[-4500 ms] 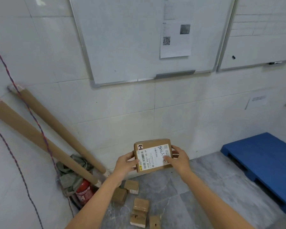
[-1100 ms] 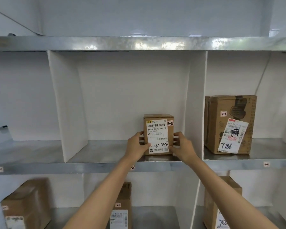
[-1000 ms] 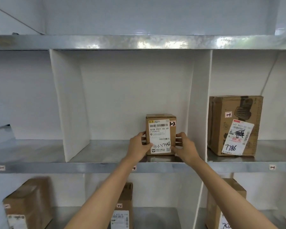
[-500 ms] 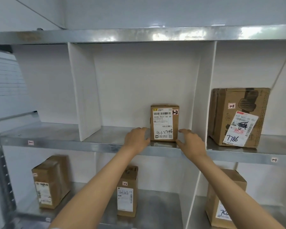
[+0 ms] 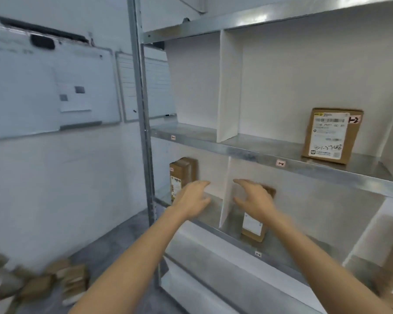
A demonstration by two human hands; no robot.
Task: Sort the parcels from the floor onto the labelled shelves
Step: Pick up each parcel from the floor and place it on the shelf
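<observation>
A small brown parcel (image 5: pixel 331 135) with a white label stands upright on the metal shelf (image 5: pixel 259 152), in the compartment tagged 1-2 (image 5: pixel 280 163). My left hand (image 5: pixel 192 197) and my right hand (image 5: pixel 254 198) hover in front of the shelf below, both empty with fingers loosely spread. Neither hand touches the parcel. Several small brown parcels (image 5: pixel 61 282) lie blurred on the floor at the lower left.
A grey metal upright (image 5: pixel 141 123) marks the rack's left end. On the lower shelf a parcel (image 5: pixel 180 177) stands at left and another parcel (image 5: pixel 253 225) sits behind my right hand. Whiteboards (image 5: pixel 43 87) hang on the left wall.
Both hands let go of the parcel, which stays on shelf 1-2, and dropped below it. My view has swung left and down toward the floor parcels.
</observation>
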